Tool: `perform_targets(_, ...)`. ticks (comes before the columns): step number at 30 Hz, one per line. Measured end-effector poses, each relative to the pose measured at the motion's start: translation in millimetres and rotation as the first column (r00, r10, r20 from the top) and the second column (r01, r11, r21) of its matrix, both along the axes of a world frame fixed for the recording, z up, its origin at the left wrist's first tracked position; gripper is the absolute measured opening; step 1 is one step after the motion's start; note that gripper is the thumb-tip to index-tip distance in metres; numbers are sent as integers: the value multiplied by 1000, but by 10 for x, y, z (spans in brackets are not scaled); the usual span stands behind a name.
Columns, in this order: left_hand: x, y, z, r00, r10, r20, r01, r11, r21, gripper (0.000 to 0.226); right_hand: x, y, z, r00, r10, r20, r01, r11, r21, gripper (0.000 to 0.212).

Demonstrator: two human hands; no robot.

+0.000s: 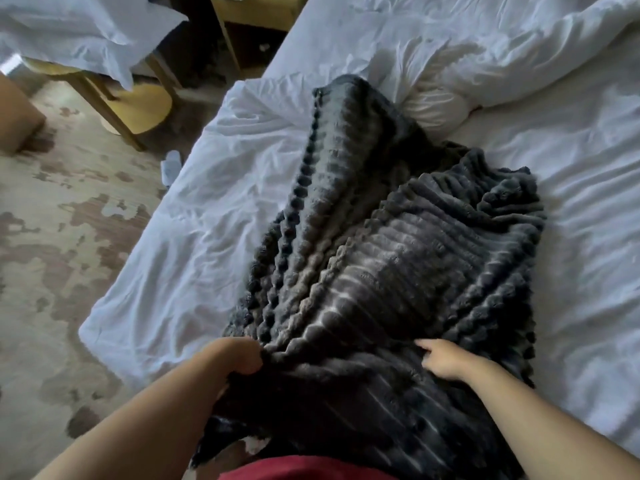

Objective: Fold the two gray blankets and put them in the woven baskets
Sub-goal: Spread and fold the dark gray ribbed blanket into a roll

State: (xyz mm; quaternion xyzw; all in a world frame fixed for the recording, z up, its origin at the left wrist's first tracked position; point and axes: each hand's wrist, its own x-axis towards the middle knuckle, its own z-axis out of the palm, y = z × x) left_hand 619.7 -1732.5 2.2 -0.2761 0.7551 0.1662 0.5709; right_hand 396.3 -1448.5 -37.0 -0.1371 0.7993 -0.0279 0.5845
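Observation:
A dark gray ribbed blanket [391, 244] lies bunched lengthwise on the white bed [207, 216], stretching from near my body toward the far pillows. My left hand [239, 355] is closed on the blanket's near left edge. My right hand [443, 358] rests on top of the near part of the blanket with a finger pointing left; whether it grips the fabric is unclear. No second blanket and no woven basket is in view.
A rumpled white duvet [519, 46] and a pillow [433, 109] lie at the far end of the bed. On the patterned floor to the left stand a wooden chair [138, 105] draped with white linen, a brown box [17, 116] and a plastic bottle [171, 166].

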Motion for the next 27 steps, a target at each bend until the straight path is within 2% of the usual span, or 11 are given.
perform_targets(3,-209,-40,156,966,36,257,-69,990,121,45,-344,-266,66,987,-26,-160,19,999,-49,24)
perform_targets(5,-400,-149,201,939,226,260,-264,957,121,55,-593,-446,104,933,-119,-339,73,987,-145,23)
perform_targets(7,-633,-352,190,868,497,-4,-491,858,152,51,-821,-654,165,859,-316,-403,190,927,-324,27)
perform_targets(8,-771,-470,185,782,599,-173,-571,799,187,44,-929,-765,192,826,-404,-393,234,880,-413,29)
perform_targets(11,-1251,-787,165,474,691,-546,-724,659,206,25,-1265,-1134,248,778,-484,-401,231,814,-533,27)
perform_targets(13,-1593,-974,58,302,701,-646,-774,576,263,19,-1489,-1387,159,772,-497,-397,227,798,-558,27)
perform_targets(17,-2362,-1356,-296,166,704,-690,-767,532,358,27,-1961,-1735,-199,744,-589,-317,365,754,-546,55)
perform_targets(21,-3151,-1691,-523,144,604,-784,-730,600,328,41,-2379,-1878,-449,547,-758,-356,506,638,-580,60)
perform_targets(23,-3498,-1816,-588,69,574,-816,-726,590,354,51,-2559,-1896,-531,448,-743,-498,480,669,-567,66)
perform_targets(25,-3819,-1960,-687,-72,638,-767,-728,492,478,66,-2725,-1876,-595,458,-685,-566,532,722,-443,83)
perform_targets(27,-4102,-2076,-778,-199,781,-592,-710,302,636,82,-2830,-1872,-659,572,-630,-526,591,761,-268,81)
